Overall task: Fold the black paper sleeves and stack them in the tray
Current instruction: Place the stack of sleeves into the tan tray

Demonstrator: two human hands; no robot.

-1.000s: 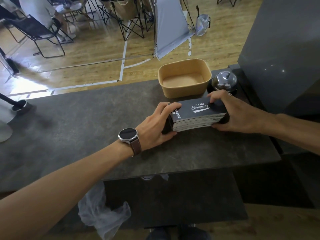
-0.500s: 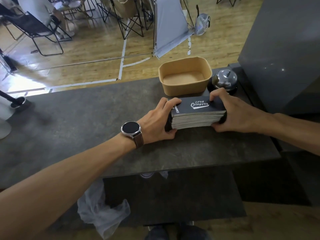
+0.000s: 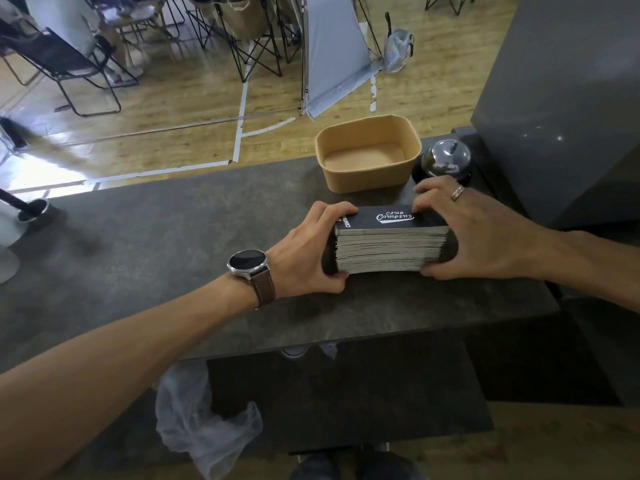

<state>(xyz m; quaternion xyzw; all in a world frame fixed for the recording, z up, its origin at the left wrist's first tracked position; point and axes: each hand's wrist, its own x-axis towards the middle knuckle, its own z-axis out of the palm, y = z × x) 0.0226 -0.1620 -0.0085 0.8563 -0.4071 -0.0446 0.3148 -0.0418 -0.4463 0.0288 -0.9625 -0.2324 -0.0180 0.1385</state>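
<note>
Stack of black paper sleeves sits on the counter. Left hand clamps its left end, thumb low, fingers curled over the top. Right hand clamps the opposite end likewise. Tan tray stands just beyond the stack, bell beside it.

Both my forearms are bare, no sleeves reaching into view. On my left wrist I wear a wristwatch with a round dark face, a silver case and a brown leather strap. My right hand carries a ring (silvery, banded). Dark shoes show at the bottom edge.
</note>
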